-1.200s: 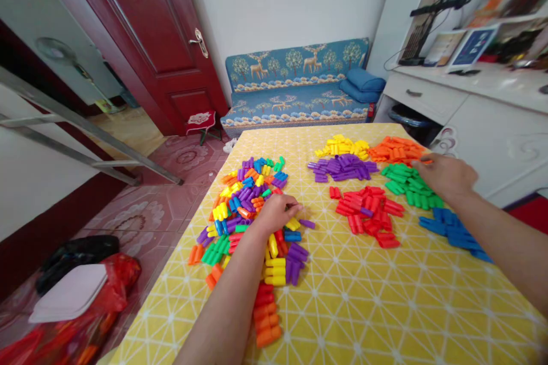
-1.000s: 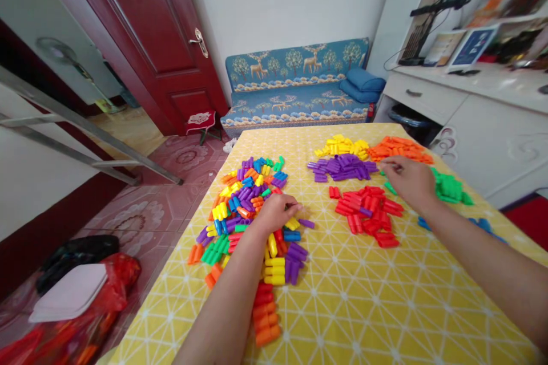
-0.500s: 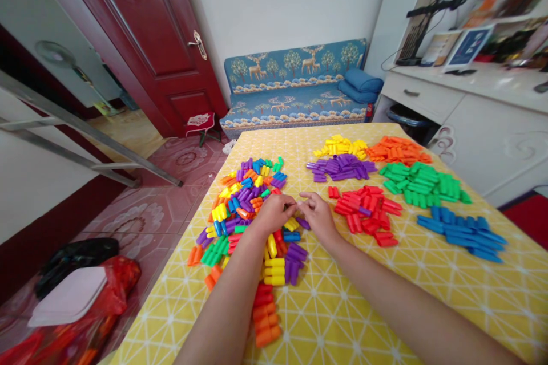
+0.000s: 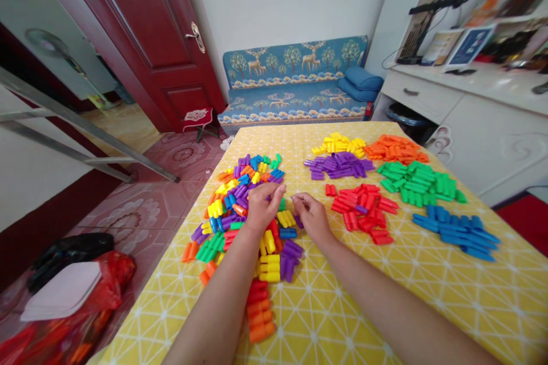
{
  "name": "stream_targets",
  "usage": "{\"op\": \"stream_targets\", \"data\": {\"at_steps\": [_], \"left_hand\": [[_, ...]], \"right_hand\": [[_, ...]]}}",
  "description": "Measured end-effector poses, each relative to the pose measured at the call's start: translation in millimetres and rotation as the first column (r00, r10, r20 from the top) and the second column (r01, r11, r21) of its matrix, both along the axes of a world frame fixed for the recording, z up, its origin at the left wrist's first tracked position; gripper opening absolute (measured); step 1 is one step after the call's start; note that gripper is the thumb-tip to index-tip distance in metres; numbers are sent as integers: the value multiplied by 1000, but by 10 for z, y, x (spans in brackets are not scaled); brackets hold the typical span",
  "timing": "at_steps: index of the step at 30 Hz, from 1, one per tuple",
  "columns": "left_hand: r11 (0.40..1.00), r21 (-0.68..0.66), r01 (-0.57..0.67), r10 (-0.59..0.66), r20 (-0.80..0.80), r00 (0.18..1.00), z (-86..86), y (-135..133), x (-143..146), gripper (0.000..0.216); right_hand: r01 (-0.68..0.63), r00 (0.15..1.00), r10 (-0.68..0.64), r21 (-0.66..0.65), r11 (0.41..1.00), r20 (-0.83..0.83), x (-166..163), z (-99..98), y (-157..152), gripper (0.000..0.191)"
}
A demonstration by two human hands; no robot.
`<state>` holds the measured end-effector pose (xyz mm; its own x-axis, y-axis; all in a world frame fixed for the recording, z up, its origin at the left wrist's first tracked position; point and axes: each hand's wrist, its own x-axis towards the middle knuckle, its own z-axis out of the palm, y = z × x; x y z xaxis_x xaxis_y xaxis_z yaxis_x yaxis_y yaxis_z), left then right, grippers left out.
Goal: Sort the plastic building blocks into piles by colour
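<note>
My left hand (image 4: pixel 262 208) is over the right side of a mixed pile of coloured plastic tube pieces (image 4: pixel 240 210). Its fingers are curled and the thumb lies close to them; what they hold, if anything, is hidden. A green piece (image 4: pixel 282 204) shows right beside its fingertips, and I cannot tell whether they touch. A short way to the right, my right hand (image 4: pixel 312 218) has its fingers bent inward in a pinch, their contents too small to make out. Under its fingertips a purple piece (image 4: pixel 298 221) lies on the cloth. Yellow joined pieces (image 4: pixel 286 218) lie between the hands.
Sorted heaps lie on the yellow tablecloth (image 4: pixel 342 308): red (image 4: pixel 363 205) with one purple piece on it, purple (image 4: pixel 340 165), yellow (image 4: pixel 338 144), orange (image 4: pixel 396 149), green (image 4: pixel 419 182) and blue (image 4: pixel 456 231). A blue sofa (image 4: pixel 295 82) stands beyond the table.
My hands were nearly touching at the fingertips and are now a little apart. The left hand has moved left and slightly up; the right hand's fingers have curled in more. The view has shifted slightly.
</note>
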<state>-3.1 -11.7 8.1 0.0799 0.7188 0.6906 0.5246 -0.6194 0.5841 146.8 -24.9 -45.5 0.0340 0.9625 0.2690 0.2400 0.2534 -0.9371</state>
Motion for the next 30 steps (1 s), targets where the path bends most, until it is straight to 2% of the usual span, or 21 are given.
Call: {"op": "stream_targets", "data": {"at_steps": [2,4,6,9,11,13,16,18,20,24,27,30], "left_hand": [[998,-35,-50,55,143,988,26,-3,-19,32],[993,-80,-84,106,332,937,75,12,-29,28],[992,-100,-82,122,515,848,162,34,-34,20],[997,-69,-38,76,711,700,360,59,-66,20],[998,-55,20,35,831,556,503,62,-123,19],[982,-42,187,-25,938,346,613,61,-214,15],[895,59,441,-48,998,-36,672,65,-361,20],[856,133,500,-52,984,-173,658,69,-416,29],[834,164,527,-46,972,-230,646,62,-409,35],[797,144,586,37,958,-285,706,-35,-251,43],[750,167,640,27,959,-281,773,-147,-123,44],[749,187,636,-28,968,-251,841,-216,-46,44]], "right_hand": [[5,1000,-5,-5,1000,29,-3,-20,7,28],[7,998,-7,-6,1000,55,-5,-30,10,27],[7,997,-7,0,1000,72,-7,-29,10,26],[8,996,-8,2,1000,85,-11,-16,6,25],[17,996,-16,-7,1000,91,-14,-6,1,25],[23,995,-22,-10,1000,93,-16,3,-6,24],[13,995,-13,-2,1000,103,-14,20,-15,23],[7,993,-7,-6,1000,118,-12,33,-18,23],[6,991,-4,-10,1000,131,-12,45,-18,23],[2,990,-2,-2,1000,144,-13,53,-17,23],[-1,989,4,-21,1000,150,-12,40,-13,23],[10,987,-5,-32,999,162,-11,23,-10,24]]}}
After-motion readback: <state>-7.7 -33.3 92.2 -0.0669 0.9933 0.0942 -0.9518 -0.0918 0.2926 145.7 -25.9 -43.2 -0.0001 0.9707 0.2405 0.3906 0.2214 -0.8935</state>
